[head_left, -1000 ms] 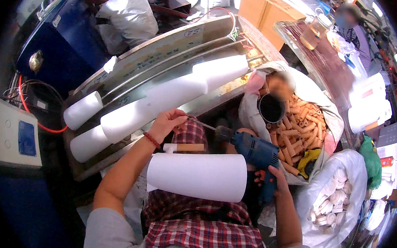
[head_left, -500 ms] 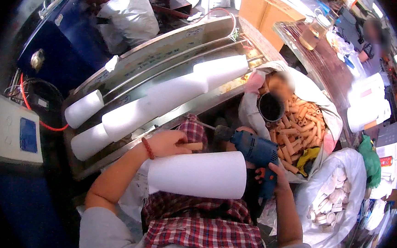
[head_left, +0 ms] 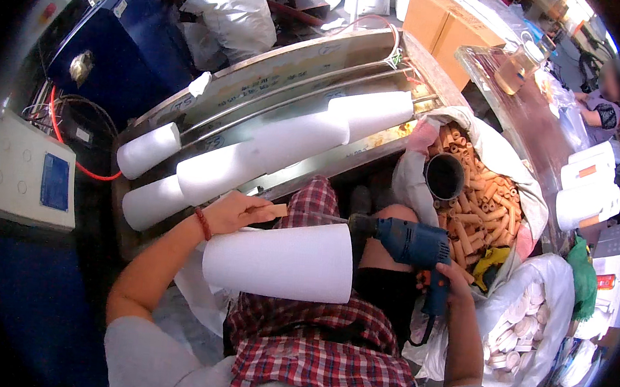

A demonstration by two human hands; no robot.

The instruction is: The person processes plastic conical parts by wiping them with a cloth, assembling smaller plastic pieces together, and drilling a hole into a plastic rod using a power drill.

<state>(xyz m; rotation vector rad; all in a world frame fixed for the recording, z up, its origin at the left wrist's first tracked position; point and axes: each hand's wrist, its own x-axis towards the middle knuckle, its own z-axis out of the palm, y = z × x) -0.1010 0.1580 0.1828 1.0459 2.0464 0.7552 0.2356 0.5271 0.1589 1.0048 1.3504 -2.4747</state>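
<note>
My left hand (head_left: 235, 213) pinches a short tan tube (head_left: 274, 211) between thumb and fingertips, just above a white tapered roll (head_left: 280, 260). The roll lies sideways over my lap, on a red checked cloth (head_left: 313, 352). In my right hand (head_left: 456, 284) is a blue power drill (head_left: 411, 242), gripped by its handle. Its long thin bit (head_left: 330, 217) points left toward the tan tube, along the far side of the roll. Whether the bit tip touches the tube I cannot tell.
Ahead stands a trough (head_left: 290, 63) with rods and several white rolls (head_left: 263, 147). To the right are a sack (head_left: 466, 118) of tan tubes with a dark cup (head_left: 444, 176), and a white bag (head_left: 562, 283) of white discs. A person (head_left: 604, 106) sits far right.
The drill has swung so that its bit points level to the left, nearer the tan tube. The white roll and my left hand have shifted left. The view has turned slightly.
</note>
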